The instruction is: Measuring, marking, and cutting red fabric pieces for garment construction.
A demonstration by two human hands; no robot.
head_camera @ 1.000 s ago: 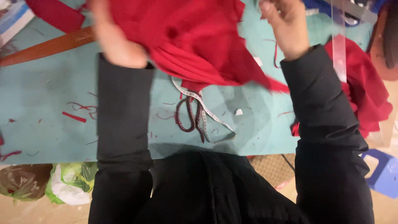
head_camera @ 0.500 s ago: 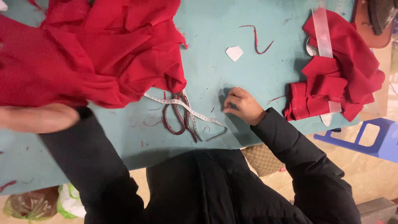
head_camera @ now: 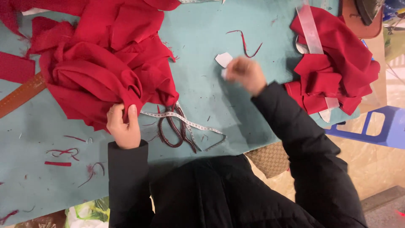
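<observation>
My left hand (head_camera: pixel 122 126) grips the lower edge of a big crumpled heap of red cloth (head_camera: pixel 101 63) on the teal table (head_camera: pixel 202 33). Just right of that hand, scissors with dark red handles (head_camera: pixel 175 131) lie under a white measuring tape (head_camera: pixel 190 124). My right hand (head_camera: pixel 247 75) is blurred over the middle of the table, fingers curled, beside a small white flat piece (head_camera: pixel 224 59). A bit of white shows at its fingertips, but I cannot make out whether the hand holds it.
A second pile of red cloth (head_camera: pixel 337 71) lies at the right edge under a clear plastic ruler (head_camera: pixel 313 36). A wooden ruler (head_camera: pixel 19 96) pokes in at the left. Red thread scraps (head_camera: pixel 63 154) litter the near table. A blue stool (head_camera: pixel 379 126) stands off the right side.
My left hand has come in from the far left and taken hold of the red heap's edge. My right hand moved from beside the scissors up to the white piece.
</observation>
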